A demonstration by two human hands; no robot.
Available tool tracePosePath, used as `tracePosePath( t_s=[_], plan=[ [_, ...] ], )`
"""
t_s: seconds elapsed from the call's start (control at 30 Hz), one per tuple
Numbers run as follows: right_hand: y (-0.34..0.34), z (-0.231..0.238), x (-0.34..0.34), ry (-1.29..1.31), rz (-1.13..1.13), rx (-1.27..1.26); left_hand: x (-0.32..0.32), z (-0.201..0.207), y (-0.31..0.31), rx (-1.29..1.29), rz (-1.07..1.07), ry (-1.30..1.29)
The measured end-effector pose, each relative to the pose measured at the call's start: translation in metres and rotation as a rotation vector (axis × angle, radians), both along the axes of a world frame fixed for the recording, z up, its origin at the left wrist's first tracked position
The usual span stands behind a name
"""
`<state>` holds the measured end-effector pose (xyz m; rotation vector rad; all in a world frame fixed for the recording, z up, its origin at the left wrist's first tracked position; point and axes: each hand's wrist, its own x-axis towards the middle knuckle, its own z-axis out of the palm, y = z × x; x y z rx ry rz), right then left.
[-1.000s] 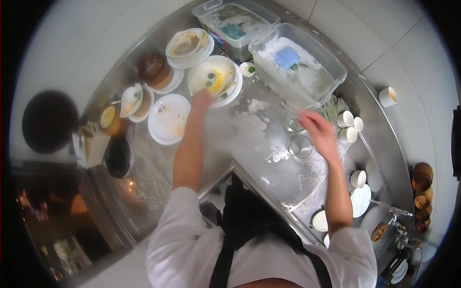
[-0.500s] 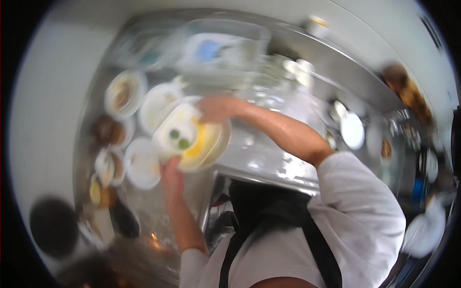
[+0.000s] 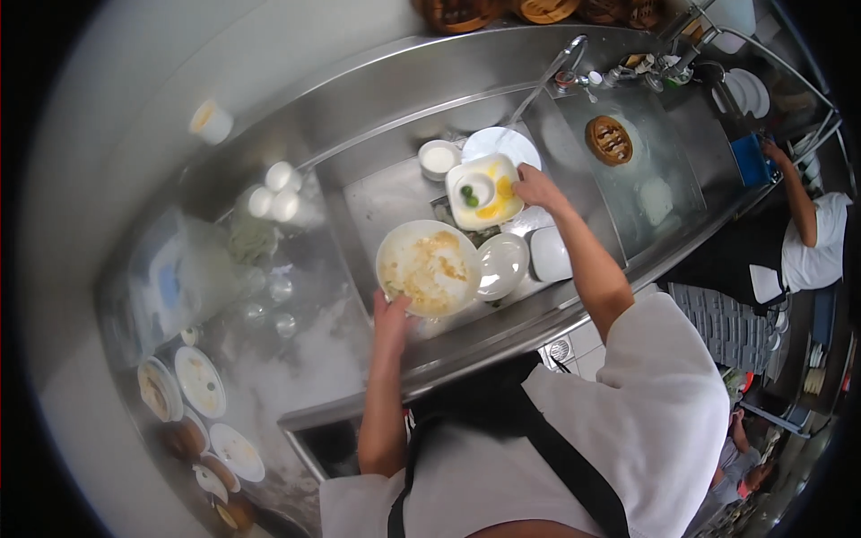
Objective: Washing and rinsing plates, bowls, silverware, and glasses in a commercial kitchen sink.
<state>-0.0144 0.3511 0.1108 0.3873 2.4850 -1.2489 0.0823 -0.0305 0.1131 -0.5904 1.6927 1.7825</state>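
My left hand is closed on the near rim of a round white plate smeared with brownish food leftovers. In my right hand is a squarish white dish with yellow sauce, gripped by its right edge. A small round cup with green pieces like lime stands in that dish. Both are held over a steel sink basin. Below and around them in the basin are a round white plate, a square white dish, a larger white plate and a white bowl.
A faucet reaches over the basin. Right of it, a water-filled basin holds a brown slatted round piece. Dirty plates, white cups and a clear plastic bin stand left. Another person works at far right by a blue container.
My hands have moved right from the stacked dirty dishes to over the sink basin. The dishes, held together before, are now apart, one in each hand. The view has swung right.
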Motion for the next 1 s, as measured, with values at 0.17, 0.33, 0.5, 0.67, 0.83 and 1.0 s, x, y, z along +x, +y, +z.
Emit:
tracePosePath(
  t_s=[0.17,0.33,0.5,0.67,0.83,1.0],
  plan=[
    [0.113,-0.176,-0.010,-0.164,-0.525,0.250,-0.045,-0.104,0.090,0.045,0.309,-0.105],
    [0.076,-0.174,-0.049,0.268,-0.344,0.458,-0.070,-0.153,0.071,0.072,0.476,-0.066],
    [0.096,-0.198,-0.099,0.029,-0.453,0.227,-0.116,-0.168,0.099,0.204,0.536,0.005],
    [0.080,-0.204,-0.099,0.165,-0.366,0.200,-0.076,-0.149,0.086,0.049,0.450,-0.128],
    [0.085,-0.211,-0.113,-0.237,-0.823,-0.643,-0.045,-0.142,0.136,0.119,0.161,-0.225],
    [0.059,-0.169,-0.102,0.762,-0.246,0.500,-0.026,-0.126,0.107,0.140,0.100,-0.191]
  ],
)
